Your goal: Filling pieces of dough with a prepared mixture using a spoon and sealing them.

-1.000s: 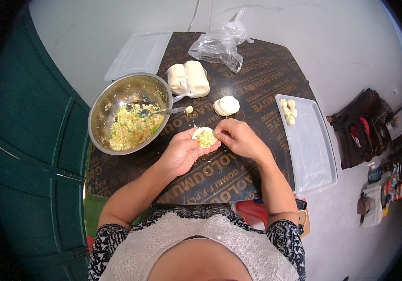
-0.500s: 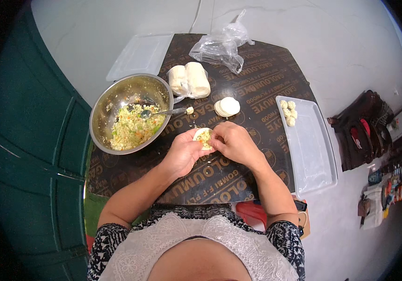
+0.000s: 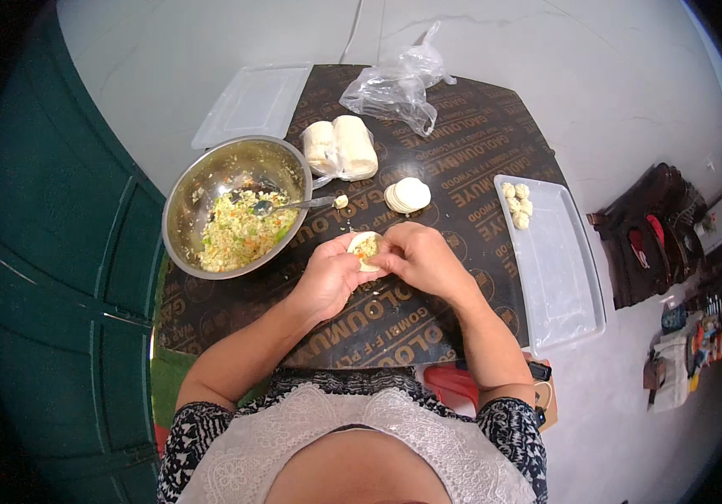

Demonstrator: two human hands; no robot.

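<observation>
Near the middle of the table, a round white dumpling wrapper (image 3: 367, 249) with chopped vegetable filling lies in my left hand (image 3: 328, 273), thumb on its near edge. My right hand (image 3: 416, 259) pinches the wrapper's right edge between thumb and fingers. Just beyond the hands stands a stack of wrappers (image 3: 409, 195). To the left, a steel bowl (image 3: 178, 237) holds a yellow-green filling with orange bits. A spoon (image 3: 310, 202) rests in the bowl, its handle sticking out over the right rim.
At the right edge, a clear plastic tray (image 3: 558, 277) carries several pleated dumplings (image 3: 516, 204). Farther back are packed wrapper rolls (image 3: 342, 148), a crumpled plastic bag (image 3: 390, 92) and a translucent lid (image 3: 252, 101). A dark green door (image 3: 50, 277) stands to the left.
My right fingers have shifted slightly along the wrapper's right edge, which now looks a little more gathered. My left hand still cradles it in nearly the same place.
</observation>
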